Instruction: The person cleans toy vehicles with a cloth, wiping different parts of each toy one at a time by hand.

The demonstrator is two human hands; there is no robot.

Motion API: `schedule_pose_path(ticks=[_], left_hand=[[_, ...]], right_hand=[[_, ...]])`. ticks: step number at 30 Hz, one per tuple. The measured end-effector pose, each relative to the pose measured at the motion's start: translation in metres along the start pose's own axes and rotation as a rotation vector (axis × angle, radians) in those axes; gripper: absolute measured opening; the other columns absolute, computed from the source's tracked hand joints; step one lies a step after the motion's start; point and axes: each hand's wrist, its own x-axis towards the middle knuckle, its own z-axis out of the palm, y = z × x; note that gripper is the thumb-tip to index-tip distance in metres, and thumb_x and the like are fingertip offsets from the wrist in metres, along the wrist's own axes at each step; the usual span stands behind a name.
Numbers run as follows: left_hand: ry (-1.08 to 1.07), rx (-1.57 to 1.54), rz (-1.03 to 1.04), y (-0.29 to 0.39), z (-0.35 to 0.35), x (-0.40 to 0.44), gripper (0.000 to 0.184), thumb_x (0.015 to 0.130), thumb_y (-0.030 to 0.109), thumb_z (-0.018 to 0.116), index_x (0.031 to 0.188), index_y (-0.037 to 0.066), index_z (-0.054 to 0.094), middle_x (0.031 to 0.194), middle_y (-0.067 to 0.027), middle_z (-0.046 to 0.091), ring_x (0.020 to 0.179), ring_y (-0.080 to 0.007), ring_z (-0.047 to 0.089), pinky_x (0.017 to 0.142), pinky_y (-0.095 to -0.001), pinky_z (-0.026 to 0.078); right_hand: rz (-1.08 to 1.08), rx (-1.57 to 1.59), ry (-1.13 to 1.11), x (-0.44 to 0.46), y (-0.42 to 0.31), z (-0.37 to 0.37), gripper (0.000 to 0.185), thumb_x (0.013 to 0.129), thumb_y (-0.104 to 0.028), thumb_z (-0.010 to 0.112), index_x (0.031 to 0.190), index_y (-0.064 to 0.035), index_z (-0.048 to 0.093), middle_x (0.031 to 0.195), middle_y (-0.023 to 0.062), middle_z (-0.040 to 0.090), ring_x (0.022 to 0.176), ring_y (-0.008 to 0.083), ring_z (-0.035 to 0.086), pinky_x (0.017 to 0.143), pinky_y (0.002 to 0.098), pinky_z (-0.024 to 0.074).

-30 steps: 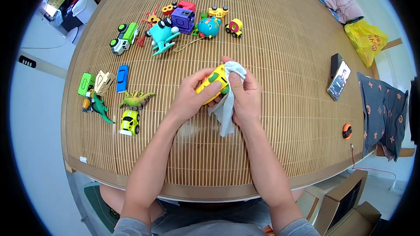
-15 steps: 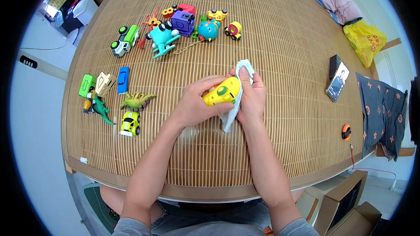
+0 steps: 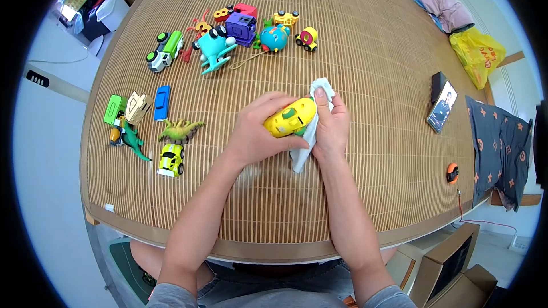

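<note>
A yellow toy with green parts (image 3: 279,124), its exact kind unclear, is gripped by my left hand (image 3: 254,127) above the bamboo mat. My right hand (image 3: 331,128) pinches a white cloth or wipe (image 3: 306,147) that hangs down against the toy's right end. Both hands are close together near the middle of the mat. Left of them lie a green and brown toy dinosaur (image 3: 180,131), a lime toy car (image 3: 170,160) and a blue toy car (image 3: 162,102).
Farther back are a teal toy plane (image 3: 213,51), a purple toy box (image 3: 240,28), a blue round toy (image 3: 274,39) and a green toy truck (image 3: 165,51). A phone (image 3: 442,106) leans at the right, near a yellow plastic bag (image 3: 477,56) and an orange round object (image 3: 452,173).
The yellow toy has been turned in my left hand, showing more of its side with the green part. The cloth stays in my right hand, and both hands have barely shifted.
</note>
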Motion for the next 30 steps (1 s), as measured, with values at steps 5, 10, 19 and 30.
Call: schedule_pose_path(ticks=[5,10,19,30], left_hand=[[0.096,0.169,0.065,0.007,0.004,0.000,0.061,0.062,0.017,0.086,0.114,0.002,0.060,0.112,-0.0135,0.060,0.103,-0.0249,0.060,0.089,-0.0341,0.048],[0.124,-0.032,-0.009,0.003,0.003,-0.002,0.054,0.071,0.017,0.081,0.116,0.001,0.056,0.107,-0.0096,0.061,0.098,-0.0200,0.061,0.086,-0.0326,0.049],[0.134,-0.412,-0.230,-0.004,-0.001,0.000,0.043,0.085,0.024,0.071,0.116,0.000,0.053,0.101,-0.0072,0.061,0.092,-0.0128,0.060,0.079,-0.0273,0.051],[0.039,-0.311,-0.189,0.000,-0.002,-0.001,0.041,0.087,0.022,0.066,0.119,-0.001,0.055,0.107,-0.0073,0.061,0.098,-0.0136,0.058,0.087,-0.0285,0.047]], right_hand=[[-0.007,-0.026,0.007,-0.003,-0.002,0.002,0.020,0.093,-0.020,0.063,0.103,-0.0026,0.060,0.090,0.0031,0.064,0.076,0.0078,0.060,0.066,0.0233,0.0501],[0.046,0.000,-0.123,-0.008,-0.005,0.009,0.022,0.094,-0.022,0.061,0.106,-0.0038,0.058,0.090,0.0013,0.063,0.077,0.0072,0.059,0.067,0.0231,0.0500],[0.006,-0.143,-0.266,-0.009,-0.004,0.007,0.027,0.092,-0.021,0.064,0.108,-0.0004,0.057,0.086,0.0034,0.064,0.069,0.0075,0.061,0.059,0.0226,0.0512],[0.042,-0.146,-0.128,-0.005,-0.002,0.006,0.028,0.093,-0.027,0.063,0.102,-0.0003,0.060,0.084,0.0038,0.064,0.069,0.0084,0.060,0.060,0.0238,0.0512]])
